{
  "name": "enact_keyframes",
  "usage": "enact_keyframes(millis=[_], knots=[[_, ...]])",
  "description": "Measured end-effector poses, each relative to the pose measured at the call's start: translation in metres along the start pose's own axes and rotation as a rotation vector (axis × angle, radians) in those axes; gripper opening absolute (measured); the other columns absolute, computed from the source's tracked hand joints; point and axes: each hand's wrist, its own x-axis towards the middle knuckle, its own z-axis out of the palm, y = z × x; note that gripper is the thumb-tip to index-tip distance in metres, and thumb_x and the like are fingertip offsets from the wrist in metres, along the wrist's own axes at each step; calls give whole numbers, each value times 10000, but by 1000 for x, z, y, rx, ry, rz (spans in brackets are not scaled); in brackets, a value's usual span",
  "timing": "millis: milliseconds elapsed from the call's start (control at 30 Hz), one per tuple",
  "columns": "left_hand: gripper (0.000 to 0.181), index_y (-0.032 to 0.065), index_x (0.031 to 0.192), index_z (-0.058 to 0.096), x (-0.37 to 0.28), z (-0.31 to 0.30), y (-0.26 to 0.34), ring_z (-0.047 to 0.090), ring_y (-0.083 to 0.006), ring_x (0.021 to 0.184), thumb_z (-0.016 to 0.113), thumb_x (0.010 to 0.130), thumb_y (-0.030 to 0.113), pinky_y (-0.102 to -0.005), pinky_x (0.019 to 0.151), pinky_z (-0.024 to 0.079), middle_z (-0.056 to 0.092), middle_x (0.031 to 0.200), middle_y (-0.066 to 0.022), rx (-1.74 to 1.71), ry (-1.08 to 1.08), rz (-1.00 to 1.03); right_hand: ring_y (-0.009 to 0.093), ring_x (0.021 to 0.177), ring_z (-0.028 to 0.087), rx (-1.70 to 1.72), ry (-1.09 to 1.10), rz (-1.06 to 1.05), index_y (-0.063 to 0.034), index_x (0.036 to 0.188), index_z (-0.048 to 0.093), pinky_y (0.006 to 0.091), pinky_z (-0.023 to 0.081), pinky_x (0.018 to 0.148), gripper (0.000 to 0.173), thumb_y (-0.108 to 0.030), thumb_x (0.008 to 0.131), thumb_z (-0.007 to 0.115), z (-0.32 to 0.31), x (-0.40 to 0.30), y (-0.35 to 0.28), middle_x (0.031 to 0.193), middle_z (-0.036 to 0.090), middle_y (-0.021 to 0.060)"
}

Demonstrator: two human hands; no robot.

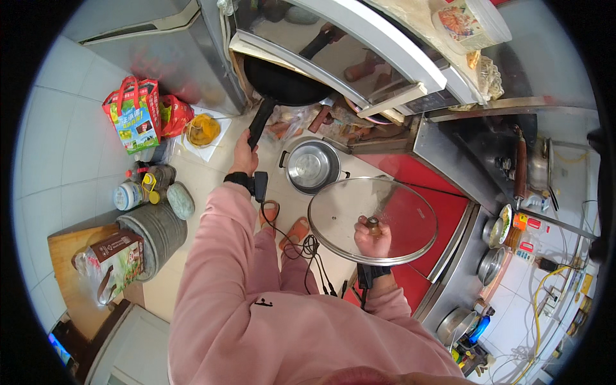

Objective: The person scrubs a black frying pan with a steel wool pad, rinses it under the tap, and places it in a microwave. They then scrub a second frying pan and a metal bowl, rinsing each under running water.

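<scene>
My left hand (246,156) grips the long handle of a black frying pan (284,84). The pan's far side lies at the opening of a low compartment, partly hidden by the pale frame above it. With my right hand (373,240) I hold a large round glass lid (399,211) by its knob (372,224). The lid has a metal rim and is in front of my body, over the red cabinet doors. On the floor between the hands stands a steel pot (314,166) with dark side handles. Part of its rim is close to the lid's edge in the view.
A glass-fronted unit (346,48) overhangs the compartment. Shopping bags (134,115), a ribbed metal bin (161,236) and several bottles line the left wall. To the right, a steel counter (447,269) bears bowls and pots beside a stove (486,144). Cables (308,248) dangle before my legs.
</scene>
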Motion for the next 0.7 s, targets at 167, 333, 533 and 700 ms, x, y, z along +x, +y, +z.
enact_keyframes(millis=[167, 333, 533, 700], knots=[[386, 130, 1074, 542, 27, 3, 26, 463, -173, 815, 614, 852, 437, -303, 661, 359, 549, 1019, -23, 77, -50, -34, 176, 709, 457, 32, -30, 59, -120, 921, 672, 265, 388, 548, 184, -225, 776, 632, 5, 28, 22, 970, 574, 125], [537, 148, 1257, 456, 19, 0, 39, 476, -174, 925, 618, 864, 477, -339, 763, 363, 554, 1098, -13, 253, -37, 69, 159, 756, 434, -26, -172, 143, -144, 947, 678, 266, 388, 621, 185, -244, 800, 627, 27, 77, 50, 991, 543, 83], [701, 48, 1273, 493, -107, -39, 63, 561, -245, 1060, 578, 852, 603, -362, 908, 436, 589, 1174, -100, 260, -313, -436, 168, 782, 448, 2, -285, 245, -149, 996, 689, 253, 392, 616, 213, -202, 796, 635, 48, 127, 80, 1014, 507, 74], [430, -15, 1216, 502, -201, -34, 63, 630, -305, 1028, 476, 977, 342, -439, 913, 506, 602, 1181, -178, 10, -661, -531, 175, 777, 449, 47, -314, 315, -124, 1000, 677, 257, 402, 620, 229, -205, 789, 635, 49, 146, 101, 1026, 507, 86]])
